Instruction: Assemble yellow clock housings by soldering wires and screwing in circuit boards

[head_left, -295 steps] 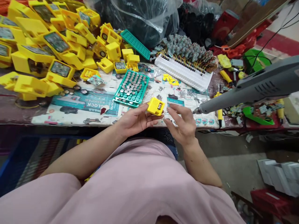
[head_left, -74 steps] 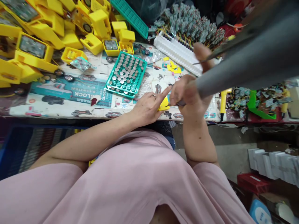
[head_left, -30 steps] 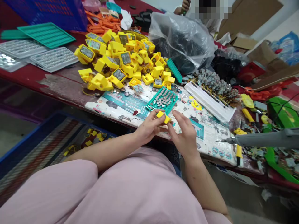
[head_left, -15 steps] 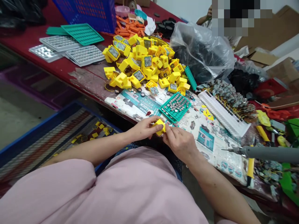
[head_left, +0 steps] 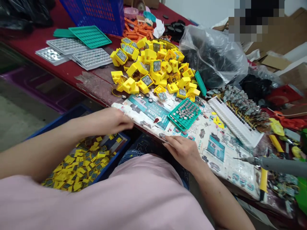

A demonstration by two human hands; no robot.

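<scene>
Metal discs (head_left: 186,111) could be spilled if the tray (head_left: 192,120) beyond the released right grip (head_left: 187,151) is nudged; whether anything is held by the left grip (head_left: 111,120), above yellow boxes (head_left: 81,163), cannot be told.

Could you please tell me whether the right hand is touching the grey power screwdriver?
Apart. The head view shows a strip of printed table cover between the right hand and the tip of the grey power screwdriver.
</scene>
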